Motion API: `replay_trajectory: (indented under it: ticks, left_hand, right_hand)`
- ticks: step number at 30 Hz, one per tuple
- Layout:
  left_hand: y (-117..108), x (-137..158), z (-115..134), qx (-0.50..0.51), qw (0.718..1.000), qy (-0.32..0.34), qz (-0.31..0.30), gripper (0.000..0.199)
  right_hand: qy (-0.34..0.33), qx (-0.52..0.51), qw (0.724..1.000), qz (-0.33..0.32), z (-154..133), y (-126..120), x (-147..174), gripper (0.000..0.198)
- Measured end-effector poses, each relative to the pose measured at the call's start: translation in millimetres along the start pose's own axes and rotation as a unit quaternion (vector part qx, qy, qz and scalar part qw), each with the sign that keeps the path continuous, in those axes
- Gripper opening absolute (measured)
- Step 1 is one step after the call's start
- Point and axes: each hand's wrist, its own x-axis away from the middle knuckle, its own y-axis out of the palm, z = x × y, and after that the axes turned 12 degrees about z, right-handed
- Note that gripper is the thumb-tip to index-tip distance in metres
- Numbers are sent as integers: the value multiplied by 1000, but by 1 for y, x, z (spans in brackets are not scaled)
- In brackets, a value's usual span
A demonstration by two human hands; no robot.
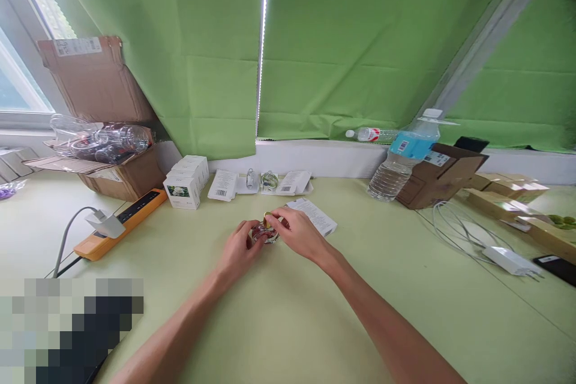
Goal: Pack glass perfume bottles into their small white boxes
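A small, rounded clear glass bottle (266, 236) sits on the table in front of me, partly covered by my fingers. My left hand (238, 249) is closed around its left side, with thumb and fingertips on the glass. At the top of the bottle is a gold-coloured cap (267, 221), pinched by the fingers of my right hand (297, 229). Whether the cap is fixed or loose I cannot tell. Just behind my right hand lies a flat white printed carton (317, 216).
Small white boxes (182, 189), flattened cartons (222, 185) and glass pieces (269, 180) line the back. Left are an orange power strip (130, 216) and an opened cardboard box (128, 177). Right are a large water bottle (391, 174), a brown box (425, 177) and a white charger (510, 260).
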Motion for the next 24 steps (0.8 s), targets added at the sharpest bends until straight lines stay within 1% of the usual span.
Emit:
replay_trajectory:
  ticks: [24]
  left_hand:
    - [0,1,3,3,1000,-7,-4,30]
  right_hand:
    - [-7,24,1000,-11,2,1,0,42]
